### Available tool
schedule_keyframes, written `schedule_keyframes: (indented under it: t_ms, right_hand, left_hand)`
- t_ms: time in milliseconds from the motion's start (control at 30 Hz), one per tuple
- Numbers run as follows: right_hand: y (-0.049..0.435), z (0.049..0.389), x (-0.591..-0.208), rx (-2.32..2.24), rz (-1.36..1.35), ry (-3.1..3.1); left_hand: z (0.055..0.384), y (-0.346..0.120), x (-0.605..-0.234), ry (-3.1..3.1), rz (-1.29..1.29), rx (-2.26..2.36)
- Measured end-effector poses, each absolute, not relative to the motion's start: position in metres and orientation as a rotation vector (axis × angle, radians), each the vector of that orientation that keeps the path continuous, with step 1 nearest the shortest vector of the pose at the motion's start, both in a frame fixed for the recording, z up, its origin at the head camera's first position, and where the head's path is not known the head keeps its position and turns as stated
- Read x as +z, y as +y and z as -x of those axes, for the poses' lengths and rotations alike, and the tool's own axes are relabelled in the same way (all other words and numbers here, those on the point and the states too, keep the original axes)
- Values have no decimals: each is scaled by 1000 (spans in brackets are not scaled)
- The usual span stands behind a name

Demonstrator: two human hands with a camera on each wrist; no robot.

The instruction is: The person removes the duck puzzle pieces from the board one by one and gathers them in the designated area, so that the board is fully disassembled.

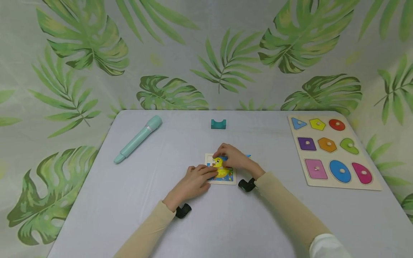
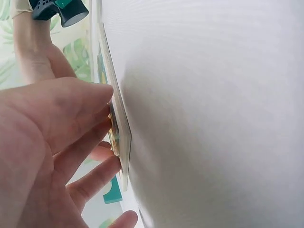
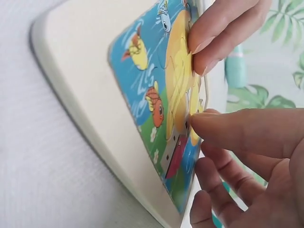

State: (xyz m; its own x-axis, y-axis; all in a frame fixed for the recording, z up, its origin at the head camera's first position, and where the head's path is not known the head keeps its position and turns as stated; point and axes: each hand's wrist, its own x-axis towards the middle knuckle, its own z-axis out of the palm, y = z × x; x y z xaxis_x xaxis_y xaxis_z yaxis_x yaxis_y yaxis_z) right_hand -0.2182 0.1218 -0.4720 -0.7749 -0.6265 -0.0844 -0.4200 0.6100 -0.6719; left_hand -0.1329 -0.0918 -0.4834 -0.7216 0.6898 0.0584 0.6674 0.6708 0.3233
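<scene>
A small wooden puzzle board (image 1: pixel 228 183) with a pale frame (image 3: pixel 76 52) lies on the table. A yellow duck picture (image 1: pixel 223 174) fills its middle, with fish and blue water around it in the right wrist view. My left hand (image 1: pixel 193 182) comes from the left, its fairly straight fingers resting on the duck. In the left wrist view its thumb (image 2: pixel 97 92) touches the board's edge. Over the board's far side, my right hand (image 1: pixel 233 157) pinches a duck piece of the puzzle (image 3: pixel 195 90) between thumb and finger; the fingers partly hide it.
A mint-green tube with a rounded end (image 1: pixel 137 139) lies at the back left. A teal notched block (image 1: pixel 218 124) stands behind the board. To the right lies a larger shape board (image 1: pixel 327 156) with several knobbed pieces. Black wrist cameras (image 1: pixel 246 185) hang beside both wrists. A leaf-print cloth hangs behind.
</scene>
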Motion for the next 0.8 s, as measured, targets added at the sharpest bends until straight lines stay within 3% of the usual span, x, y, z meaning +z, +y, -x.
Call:
schedule_keyframes:
  t_ms: [800]
  right_hand:
    - [120, 218, -475, -1010, 737, 2459]
  left_hand:
    - [130, -82, -475, 2799, -1006, 528]
